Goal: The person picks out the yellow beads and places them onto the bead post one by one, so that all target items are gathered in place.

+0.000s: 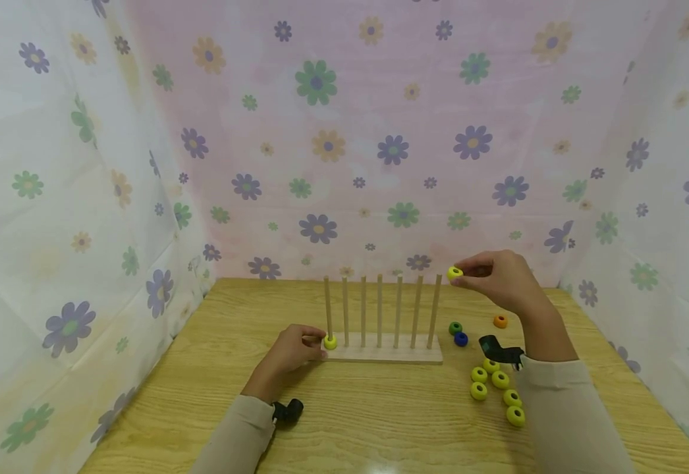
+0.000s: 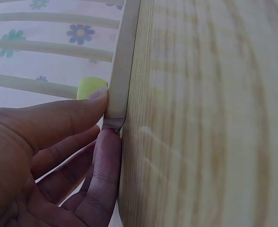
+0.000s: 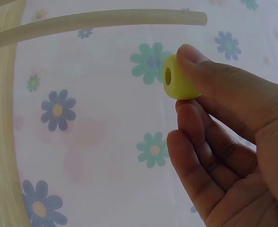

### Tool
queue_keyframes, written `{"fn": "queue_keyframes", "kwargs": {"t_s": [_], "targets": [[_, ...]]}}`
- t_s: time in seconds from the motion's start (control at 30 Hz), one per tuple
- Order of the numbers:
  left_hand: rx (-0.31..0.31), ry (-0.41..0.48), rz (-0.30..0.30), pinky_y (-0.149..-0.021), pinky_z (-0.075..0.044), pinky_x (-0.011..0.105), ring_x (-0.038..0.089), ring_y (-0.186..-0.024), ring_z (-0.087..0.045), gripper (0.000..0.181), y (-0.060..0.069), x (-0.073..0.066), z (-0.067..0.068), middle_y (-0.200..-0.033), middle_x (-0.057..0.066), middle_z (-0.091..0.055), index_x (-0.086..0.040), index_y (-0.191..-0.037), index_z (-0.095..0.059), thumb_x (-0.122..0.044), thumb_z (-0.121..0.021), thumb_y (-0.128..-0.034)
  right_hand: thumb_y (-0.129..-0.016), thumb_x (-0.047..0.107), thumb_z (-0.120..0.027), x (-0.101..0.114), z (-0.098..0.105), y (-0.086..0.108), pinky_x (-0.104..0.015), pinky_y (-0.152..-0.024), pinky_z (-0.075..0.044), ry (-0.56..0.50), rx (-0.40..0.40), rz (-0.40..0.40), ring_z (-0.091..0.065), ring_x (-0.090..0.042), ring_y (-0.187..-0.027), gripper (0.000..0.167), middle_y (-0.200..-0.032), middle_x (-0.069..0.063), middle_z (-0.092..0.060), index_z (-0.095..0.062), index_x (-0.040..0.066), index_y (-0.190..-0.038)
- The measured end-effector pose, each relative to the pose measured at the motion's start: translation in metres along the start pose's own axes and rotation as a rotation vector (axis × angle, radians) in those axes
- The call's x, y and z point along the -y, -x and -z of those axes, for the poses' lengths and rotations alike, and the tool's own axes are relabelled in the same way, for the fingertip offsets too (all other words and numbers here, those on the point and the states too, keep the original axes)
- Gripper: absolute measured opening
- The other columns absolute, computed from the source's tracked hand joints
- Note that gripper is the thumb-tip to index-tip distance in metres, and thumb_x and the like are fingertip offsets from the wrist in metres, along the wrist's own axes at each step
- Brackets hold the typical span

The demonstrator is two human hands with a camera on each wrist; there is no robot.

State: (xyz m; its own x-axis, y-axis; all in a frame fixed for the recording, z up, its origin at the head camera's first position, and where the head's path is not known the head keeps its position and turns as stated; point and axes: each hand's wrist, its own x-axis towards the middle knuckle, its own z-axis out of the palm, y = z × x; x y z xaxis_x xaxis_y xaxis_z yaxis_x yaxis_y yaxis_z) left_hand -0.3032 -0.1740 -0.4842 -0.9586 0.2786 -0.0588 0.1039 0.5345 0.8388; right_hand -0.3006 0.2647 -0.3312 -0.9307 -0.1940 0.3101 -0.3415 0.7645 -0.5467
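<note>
Between the thumb and fingers of my right hand (image 1: 501, 280) a yellow bead (image 3: 180, 80) is pinched, its hole showing. It is held in the air at about peg-top height, just right of the rightmost peg (image 1: 435, 309). My left hand (image 1: 291, 349) grips the left end of the wooden peg stand (image 1: 380, 354), thumb and fingertips at the end of its base (image 2: 122, 71). Several upright pegs rise from the stand in a row. On the leftmost peg (image 1: 329, 306) sits another yellow bead (image 1: 330, 342), low against the base; the left thumb is by it.
Right of the stand lie a green bead (image 1: 455, 328), a blue bead (image 1: 460, 340) and an orange bead (image 1: 500, 321). Nearer, by the right forearm, several yellow beads (image 1: 479, 391) are scattered on the wooden table (image 1: 380, 421). Flowered cloth (image 1: 344, 184) hangs behind and at both sides.
</note>
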Motion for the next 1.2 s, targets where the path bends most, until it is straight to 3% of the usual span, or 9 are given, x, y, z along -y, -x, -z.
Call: {"fn": "queue_keyframes", "kwargs": {"t_s": [0.4, 1.2], "targets": [[-0.001, -0.004, -0.012, -0.085, -0.061, 0.037, 0.022, -0.105, -0.069, 0.044, -0.001, 0.0, 0.0, -0.117, 0.007, -0.074, -0.006, -0.132, -0.071, -0.014, -0.082, -0.09, -0.092, 0.043, -0.08, 0.009, -0.002, -0.007, -0.042, -0.076, -0.061, 0.003, -0.068, 0.086, -0.073, -0.018, -0.088, 0.037, -0.107, -0.004, -0.077, -0.079, 0.018, -0.12], [-0.001, -0.011, -0.009, -0.084, -0.061, 0.035, 0.02, -0.105, -0.069, 0.044, 0.0, -0.002, 0.0, -0.12, 0.007, -0.074, -0.006, -0.133, -0.071, -0.014, -0.082, -0.0902, -0.092, 0.036, -0.081, 0.04, -0.005, -0.017, -0.026, -0.072, -0.058, -0.011, -0.069, 0.154, -0.071, -0.016, -0.085, 0.031, -0.102, -0.002, -0.075, -0.081, 0.017, -0.116]]}}
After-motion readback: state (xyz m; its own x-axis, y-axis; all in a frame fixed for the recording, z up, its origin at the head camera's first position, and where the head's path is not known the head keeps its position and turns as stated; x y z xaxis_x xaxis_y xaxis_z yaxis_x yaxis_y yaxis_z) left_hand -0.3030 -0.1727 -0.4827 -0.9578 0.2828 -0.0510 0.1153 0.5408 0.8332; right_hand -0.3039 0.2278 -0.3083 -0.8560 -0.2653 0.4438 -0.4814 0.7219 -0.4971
